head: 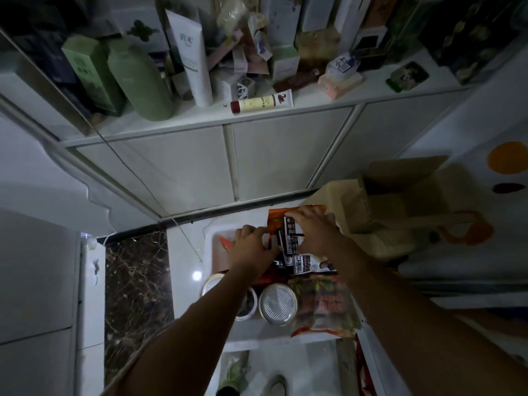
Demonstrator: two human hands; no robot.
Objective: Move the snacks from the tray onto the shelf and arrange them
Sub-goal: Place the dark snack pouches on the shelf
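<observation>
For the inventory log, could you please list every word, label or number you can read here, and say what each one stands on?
No text here can be read with confidence.
Tall white squeeze tube on the shelf: grey logo, too blurred.
Cream tube with red cap: small print, unreadable.
Green carton: label too dim.
Black-and-white snack packets under the hands: large Chinese characters, too blurred to quote.
Orange snack bag: print blurred.

Both hands reach into the white tray [210,238]: the left hand [253,247] and right hand [314,227] press their fingers [294,217] on small dark snack packets [291,238].
</observation>
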